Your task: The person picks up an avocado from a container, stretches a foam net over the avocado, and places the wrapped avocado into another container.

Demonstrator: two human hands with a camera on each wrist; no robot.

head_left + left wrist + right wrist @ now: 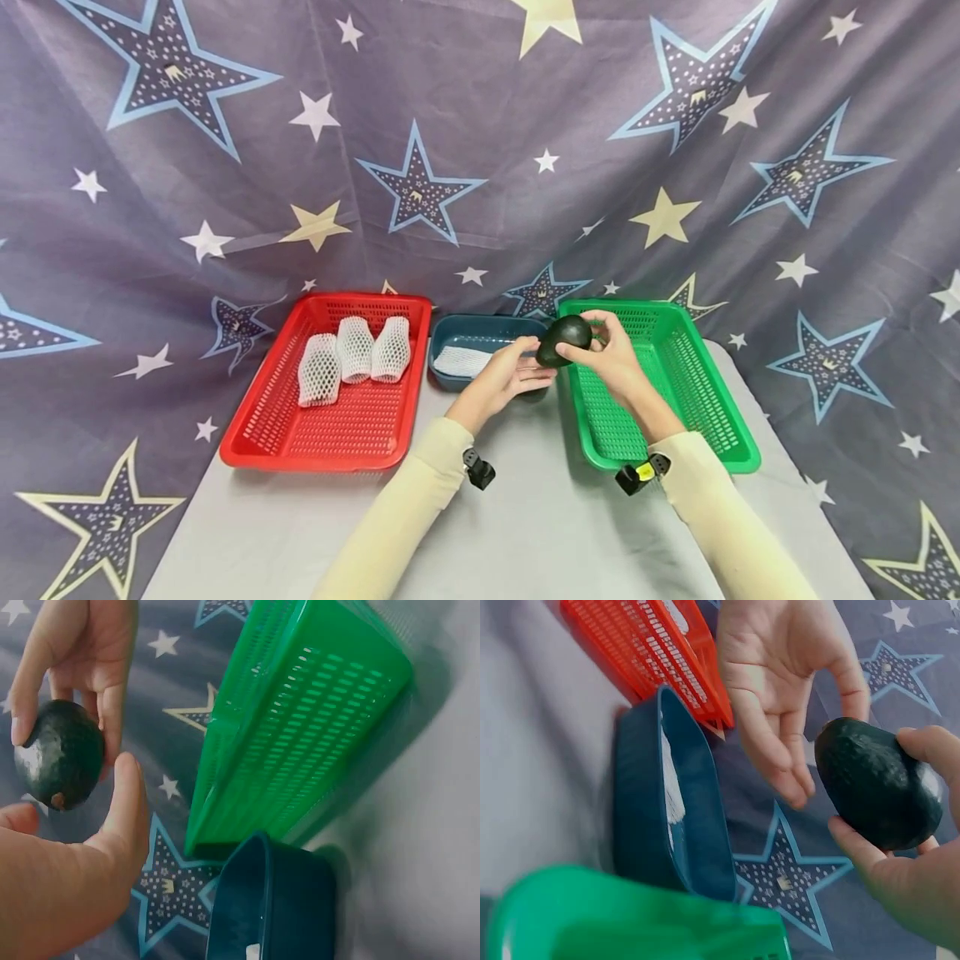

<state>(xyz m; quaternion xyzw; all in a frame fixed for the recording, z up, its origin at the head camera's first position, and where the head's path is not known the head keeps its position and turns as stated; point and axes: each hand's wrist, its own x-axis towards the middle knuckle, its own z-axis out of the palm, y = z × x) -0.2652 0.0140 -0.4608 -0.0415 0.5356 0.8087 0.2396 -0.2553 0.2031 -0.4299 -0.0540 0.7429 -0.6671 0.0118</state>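
A dark green avocado (567,335) is held up in the air between the blue bin and the green basket. My right hand (615,358) grips it from the right, thumb on one side and fingers on the other, as the right wrist view also shows around the avocado (877,784). Beside its left end is my left hand (508,377), palm turned up and fingers loosely extended. In the right wrist view the left hand (787,690) holds nothing, its fingertips close to the avocado. Whether they touch it I cannot tell.
A red basket (345,450) at left holds three white foam net sleeves (355,350). More white netting (461,361) lies in the small blue bin (480,325) at the middle. At right stands a green basket (705,392). A star-patterned cloth (450,100) hangs behind the table.
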